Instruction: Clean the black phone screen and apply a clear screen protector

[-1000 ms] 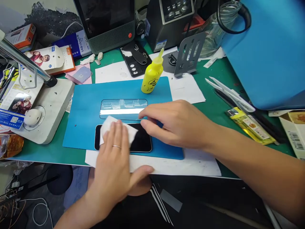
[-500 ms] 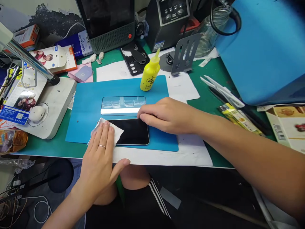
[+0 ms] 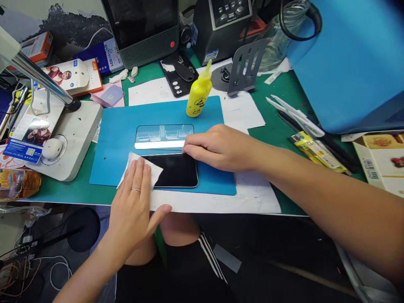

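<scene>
A phone with a black screen lies face up on a blue mat. My left hand is flat, its fingers stretched over a white wipe that covers the phone's left end. By the phone's upper edge, towards its right end, my right hand has its thumb and forefinger pressed together; whether they grip anything is hidden. Just behind the phone lies a clear screen protector with a white strip along its near side. A yellow squeeze bottle stands upright at the mat's back edge.
A white lamp base stands left of the mat. Behind are a black phone case, a grey stand and a dark speaker-like box. White tweezers lie on the right, beside a large blue object.
The whole view has shifted slightly, so the table sits a little higher in it. Both hands keep nearly the same places at the phone, and the wipe stays under my left fingers.
</scene>
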A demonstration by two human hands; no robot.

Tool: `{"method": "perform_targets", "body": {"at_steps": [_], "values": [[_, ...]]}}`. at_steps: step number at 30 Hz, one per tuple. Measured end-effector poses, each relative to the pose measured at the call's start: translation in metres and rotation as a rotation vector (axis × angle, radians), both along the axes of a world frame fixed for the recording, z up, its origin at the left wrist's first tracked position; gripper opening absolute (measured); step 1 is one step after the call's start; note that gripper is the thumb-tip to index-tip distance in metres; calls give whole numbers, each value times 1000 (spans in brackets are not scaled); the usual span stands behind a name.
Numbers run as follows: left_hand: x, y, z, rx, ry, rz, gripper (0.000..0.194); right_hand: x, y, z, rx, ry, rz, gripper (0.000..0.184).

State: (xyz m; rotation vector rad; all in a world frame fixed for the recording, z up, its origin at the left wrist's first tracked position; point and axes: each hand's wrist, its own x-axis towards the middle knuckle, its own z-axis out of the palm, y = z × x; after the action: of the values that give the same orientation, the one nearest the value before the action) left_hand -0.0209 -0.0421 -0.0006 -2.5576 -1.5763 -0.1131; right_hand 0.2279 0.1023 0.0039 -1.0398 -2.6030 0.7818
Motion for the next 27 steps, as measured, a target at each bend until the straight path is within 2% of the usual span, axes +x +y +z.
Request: {"method": "perform_targets", "body": {"at_steps": [3,9,11,13,16,21,24,27], "values": [[2,-2,2,10,15,12,91,-1,1,1,19,14,-10,33],[62,-7,-5,-33,-9,-43,100,-2,0,4,3,-11,0,32],[74,-7,-6,-35,-9,-61,101,-2,0,4,-8,-19,-6,31],[73,-6,-5,-33,-25,-98,99,-2,0,4,-11,-23,-8,31],[52,-5,-3,-27,-55,-119,91,-1,1,3,-5,-12,-5,32],[16,-4,3,-7,-1,-44,85,-1,1,5,7,-9,-6,31],[20,-4,3,2,20,-35,88,-2,0,7,20,-10,1,30],[42,-5,1,-12,8,-27,92,-2,0,7,46,-8,14,29]]}}
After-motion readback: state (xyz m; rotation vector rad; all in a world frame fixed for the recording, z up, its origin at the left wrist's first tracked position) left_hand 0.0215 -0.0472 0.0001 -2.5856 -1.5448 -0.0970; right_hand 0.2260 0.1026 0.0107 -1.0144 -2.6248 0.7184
